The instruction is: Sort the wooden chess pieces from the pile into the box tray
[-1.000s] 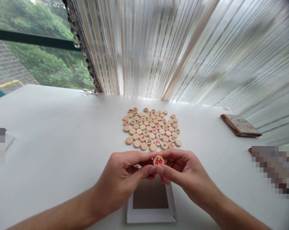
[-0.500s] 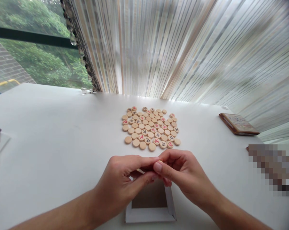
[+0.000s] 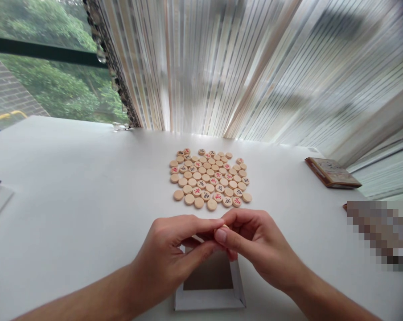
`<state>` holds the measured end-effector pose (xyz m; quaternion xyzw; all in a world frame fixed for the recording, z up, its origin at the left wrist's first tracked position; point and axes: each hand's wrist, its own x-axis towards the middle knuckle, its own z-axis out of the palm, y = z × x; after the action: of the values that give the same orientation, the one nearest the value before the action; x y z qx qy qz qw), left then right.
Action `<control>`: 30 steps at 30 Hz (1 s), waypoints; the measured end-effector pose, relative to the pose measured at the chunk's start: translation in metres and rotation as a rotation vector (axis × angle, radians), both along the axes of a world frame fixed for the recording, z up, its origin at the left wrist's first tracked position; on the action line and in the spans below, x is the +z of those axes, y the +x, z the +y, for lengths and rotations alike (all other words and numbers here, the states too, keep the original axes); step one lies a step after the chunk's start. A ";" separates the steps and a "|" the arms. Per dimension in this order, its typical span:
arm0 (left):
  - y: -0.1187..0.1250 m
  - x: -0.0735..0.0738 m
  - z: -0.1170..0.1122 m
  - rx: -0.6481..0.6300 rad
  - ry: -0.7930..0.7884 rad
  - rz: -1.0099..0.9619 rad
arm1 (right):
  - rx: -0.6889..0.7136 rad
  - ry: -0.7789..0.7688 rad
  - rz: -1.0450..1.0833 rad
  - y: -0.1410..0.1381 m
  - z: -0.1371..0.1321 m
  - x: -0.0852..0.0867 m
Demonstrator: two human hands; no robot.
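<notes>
My right hand [image 3: 257,236] is closed in a pinch on a Chinese chess piece [image 3: 225,226]. Only a sliver of its pale wooden edge shows above the thumb. My left hand [image 3: 174,245] meets it from the other side, index finger and thumb closing on the same piece, most of which the fingers hide. Just beyond the hands lies a wide cluster of round wooden Chinese chess pieces [image 3: 211,205]. Some are face up with red or black characters, many show plain backs. Below my hands sits a shallow white box [image 3: 210,299] with a brown inside, partly covered by them.
On the right of the white table [image 3: 88,191] lies a brown flat box [image 3: 333,173]. Nearer on that side is a blurred-out object [image 3: 382,232]. Striped curtains [image 3: 201,67] hang along the far table edge, with a window at the left.
Both hands stay nearly in place over the box. A little more of the piece's edge shows between the fingertips now.
</notes>
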<state>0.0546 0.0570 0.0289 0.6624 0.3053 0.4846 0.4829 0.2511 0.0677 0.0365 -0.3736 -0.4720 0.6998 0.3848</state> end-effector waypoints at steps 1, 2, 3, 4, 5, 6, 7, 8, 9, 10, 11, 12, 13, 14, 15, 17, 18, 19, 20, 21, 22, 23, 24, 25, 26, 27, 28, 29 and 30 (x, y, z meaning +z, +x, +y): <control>0.000 0.000 0.000 -0.011 -0.018 -0.008 | 0.008 0.012 -0.007 0.000 0.000 0.000; 0.000 0.000 0.000 -0.021 -0.043 -0.015 | 0.018 0.026 -0.013 0.001 0.001 -0.001; 0.000 0.000 0.000 -0.027 -0.070 -0.021 | 0.029 0.042 -0.017 0.001 0.001 -0.001; 0.000 0.000 -0.001 -0.031 -0.098 -0.025 | 0.042 0.058 -0.019 0.002 0.002 -0.002; 0.000 -0.001 -0.001 -0.033 -0.126 -0.027 | 0.053 0.070 -0.018 0.002 0.002 -0.002; -0.001 -0.001 -0.001 -0.032 -0.153 -0.029 | 0.061 0.077 -0.015 0.003 0.002 -0.003; -0.001 -0.002 -0.002 -0.026 -0.174 -0.029 | 0.068 0.079 -0.010 0.003 0.003 -0.003; -0.002 -0.002 -0.002 -0.014 -0.190 -0.026 | 0.071 0.073 -0.006 0.004 0.003 -0.004; -0.002 -0.003 -0.002 -0.002 -0.202 -0.025 | 0.072 0.061 -0.002 0.004 0.003 -0.004; -0.002 -0.003 -0.002 0.006 -0.212 -0.026 | 0.069 0.046 0.003 0.004 0.003 -0.004; -0.002 -0.004 -0.002 0.009 -0.219 -0.030 | 0.063 0.029 0.007 0.003 0.003 -0.003; -0.002 -0.004 -0.003 0.006 -0.226 -0.033 | 0.055 0.013 0.012 0.003 0.003 -0.003; -0.002 -0.004 -0.003 0.000 -0.233 -0.036 | 0.043 -0.001 0.018 0.003 0.003 -0.003; -0.001 -0.004 -0.003 -0.007 -0.239 -0.037 | 0.030 -0.013 0.023 0.002 0.003 -0.003; -0.001 -0.004 -0.003 -0.009 -0.242 -0.036 | 0.021 -0.022 0.029 0.002 0.003 -0.002; 0.000 -0.004 -0.003 0.000 -0.249 -0.027 | 0.017 -0.030 0.039 0.002 0.003 -0.002; 0.000 -0.004 -0.003 0.006 -0.250 -0.022 | 0.023 -0.032 0.045 0.002 0.003 -0.002; 0.000 -0.003 -0.003 0.010 -0.248 -0.015 | 0.035 -0.033 0.054 0.003 0.004 -0.001; -0.001 -0.003 -0.002 0.016 -0.243 -0.003 | 0.051 -0.035 0.065 0.003 0.004 -0.001; -0.001 -0.003 -0.002 0.024 -0.233 0.013 | 0.067 -0.037 0.076 0.004 0.004 -0.001; -0.002 -0.002 -0.002 0.034 -0.223 0.029 | 0.080 -0.038 0.088 0.004 0.004 -0.002; -0.002 -0.002 -0.002 0.044 -0.217 0.043 | 0.090 -0.036 0.099 0.005 0.003 -0.002; -0.003 -0.002 -0.002 0.050 -0.217 0.051 | 0.094 -0.032 0.106 0.005 0.003 -0.003; -0.003 -0.002 -0.002 0.054 -0.223 0.051 | 0.096 -0.022 0.109 0.005 0.003 -0.004; -0.004 -0.002 -0.002 0.054 -0.234 0.044 | 0.097 -0.006 0.108 0.006 0.003 -0.005; -0.004 -0.003 -0.002 0.052 -0.249 0.032 | 0.097 0.014 0.103 0.006 0.003 -0.006; -0.004 -0.003 -0.002 0.050 -0.265 0.019 | 0.101 0.035 0.095 0.006 0.003 -0.006; -0.003 -0.003 -0.001 0.048 -0.282 0.004 | 0.106 0.055 0.085 0.006 0.004 -0.007; -0.003 -0.004 -0.001 0.046 -0.299 -0.013 | 0.111 0.075 0.072 0.006 0.004 -0.008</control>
<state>0.0517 0.0559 0.0252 0.5729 0.3862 0.4488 0.5667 0.2573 0.0714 0.0288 -0.3068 -0.5035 0.7149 0.3759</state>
